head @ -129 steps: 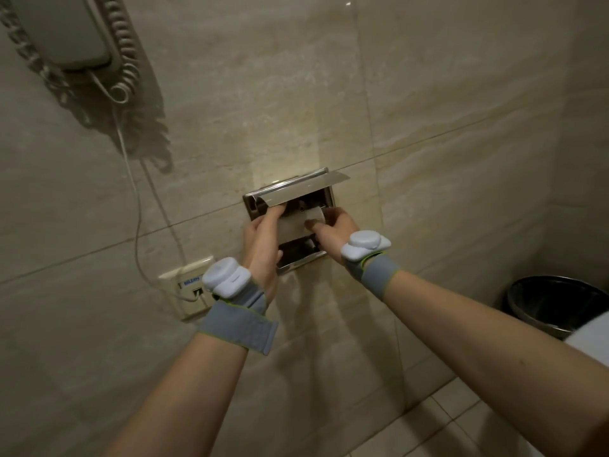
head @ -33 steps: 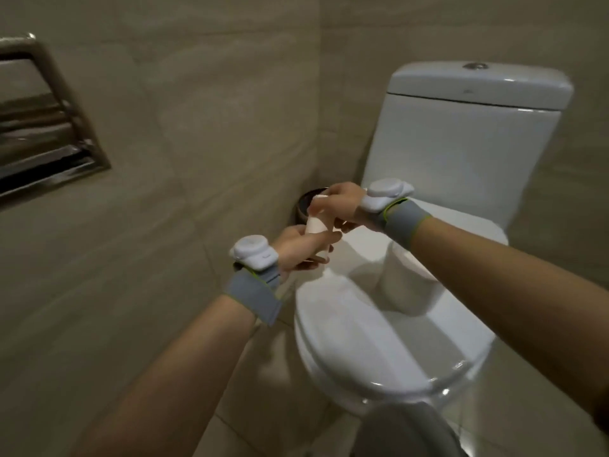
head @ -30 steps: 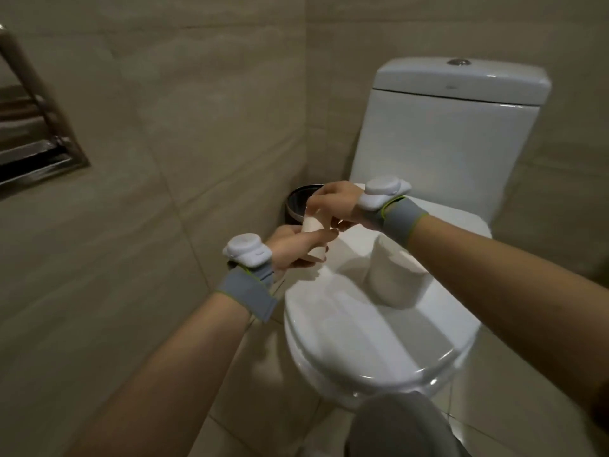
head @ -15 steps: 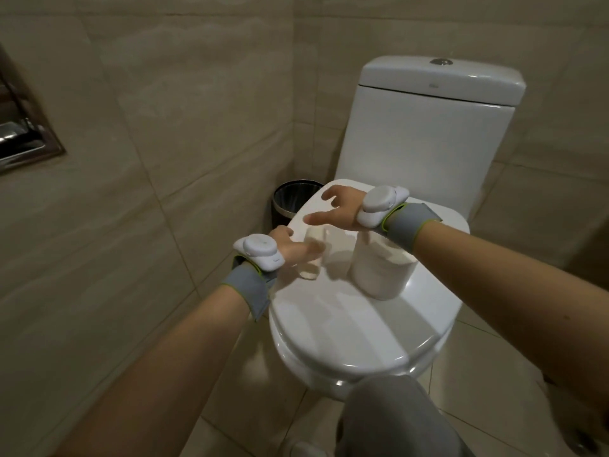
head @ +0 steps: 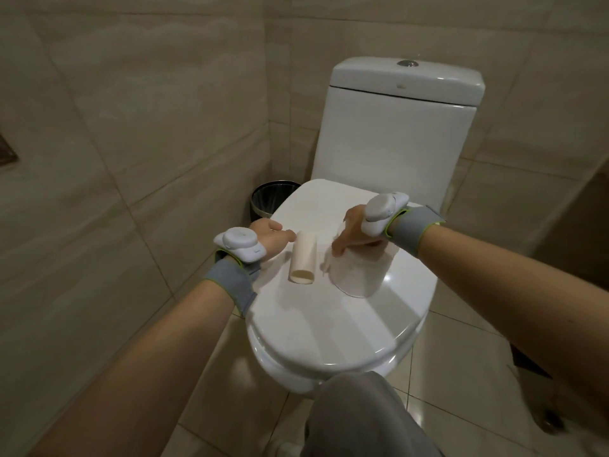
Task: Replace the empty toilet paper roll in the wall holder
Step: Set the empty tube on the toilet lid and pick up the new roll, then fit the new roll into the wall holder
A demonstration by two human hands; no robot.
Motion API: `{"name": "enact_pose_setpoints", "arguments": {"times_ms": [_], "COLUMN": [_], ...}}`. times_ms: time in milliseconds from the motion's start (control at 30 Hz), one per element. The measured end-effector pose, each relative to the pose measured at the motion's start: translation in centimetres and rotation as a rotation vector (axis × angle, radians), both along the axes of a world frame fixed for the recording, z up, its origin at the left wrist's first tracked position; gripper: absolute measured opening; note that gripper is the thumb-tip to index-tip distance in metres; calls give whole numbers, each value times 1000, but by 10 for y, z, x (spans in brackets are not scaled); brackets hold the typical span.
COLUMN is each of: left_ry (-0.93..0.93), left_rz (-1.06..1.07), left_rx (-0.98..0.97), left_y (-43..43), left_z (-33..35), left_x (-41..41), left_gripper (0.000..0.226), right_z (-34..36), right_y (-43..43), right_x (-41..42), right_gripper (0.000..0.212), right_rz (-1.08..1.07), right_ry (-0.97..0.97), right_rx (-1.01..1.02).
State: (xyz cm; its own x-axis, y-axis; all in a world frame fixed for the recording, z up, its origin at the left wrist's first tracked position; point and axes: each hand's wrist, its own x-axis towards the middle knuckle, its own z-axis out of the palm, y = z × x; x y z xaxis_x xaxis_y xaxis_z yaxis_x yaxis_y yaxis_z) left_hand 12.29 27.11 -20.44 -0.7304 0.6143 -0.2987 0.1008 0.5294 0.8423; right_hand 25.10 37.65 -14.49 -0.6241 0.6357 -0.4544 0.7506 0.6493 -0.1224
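The empty cardboard tube (head: 302, 258) lies on the closed white toilet lid (head: 329, 321), its open end towards me. My left hand (head: 268, 240) is just left of the tube, fingers loose, fingertips at its far end and not wrapped around it. A full white toilet paper roll (head: 357, 275) stands upright on the lid to the right of the tube. My right hand (head: 354, 232) presses down on top of the roll, fingers curled over its upper edge. Only a dark corner of the wall holder (head: 6, 153) shows at the far left edge.
A dark round waste bin (head: 270, 201) stands on the floor between the tiled wall and the toilet. The white cistern (head: 395, 127) rises behind the lid. My grey-trousered knee (head: 356, 417) is in front of the bowl.
The view swung from the wall holder to the toilet. My left hand set the tube down on the lid and let go of it. My right hand dropped onto the full roll.
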Motion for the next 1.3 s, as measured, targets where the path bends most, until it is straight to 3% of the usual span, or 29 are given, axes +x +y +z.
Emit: {"name": "enact_pose_setpoints", "arguments": {"times_ms": [100,233,300,367,433,533,633,800,867,1033,1167,1300], "left_ry": [7,23,3,-35,-119,-278,-383,-158,-80,-3,11,14], "left_rz": [6,50,67,81,139,197,275,515,601,670,676,712], "left_rx": [58,173,209,225,244,364,504,626,664,708,744,750], "left_y": [5,4,-1,-10,-23,-50,-74,-125,-143,-183,-201,-215], "left_z": [1,8,19,30,39,45,48,55,57,69,72,71], "left_x": [2,8,9,3,-5,-16,-31,-56,-60,-69,-72,-72], "left_gripper": [46,33,25,39,48,41,35,51,58,67,63,59], "right_z": [14,42,52,56,58,54,45,35,33,33,32,28], "right_y": [-9,-22,-26,-32,-41,-60,-75,-109,-125,-165,-180,-194], "right_x": [0,-9,-18,-31,-45,-64,-80,-118,-132,-161,-170,-175], "right_gripper": [44,45,48,52,55,56,67,89,84,56,68,67], "right_rz": [28,82,108,120,137,165,191,128,76,-66,-13,-5], "right_ry": [-20,71,174,369,565,759,833,765,780,800,748,747], "right_rx": [-17,92,218,240,155,-29,-159,-295,-376,-810,-822,-962]}}
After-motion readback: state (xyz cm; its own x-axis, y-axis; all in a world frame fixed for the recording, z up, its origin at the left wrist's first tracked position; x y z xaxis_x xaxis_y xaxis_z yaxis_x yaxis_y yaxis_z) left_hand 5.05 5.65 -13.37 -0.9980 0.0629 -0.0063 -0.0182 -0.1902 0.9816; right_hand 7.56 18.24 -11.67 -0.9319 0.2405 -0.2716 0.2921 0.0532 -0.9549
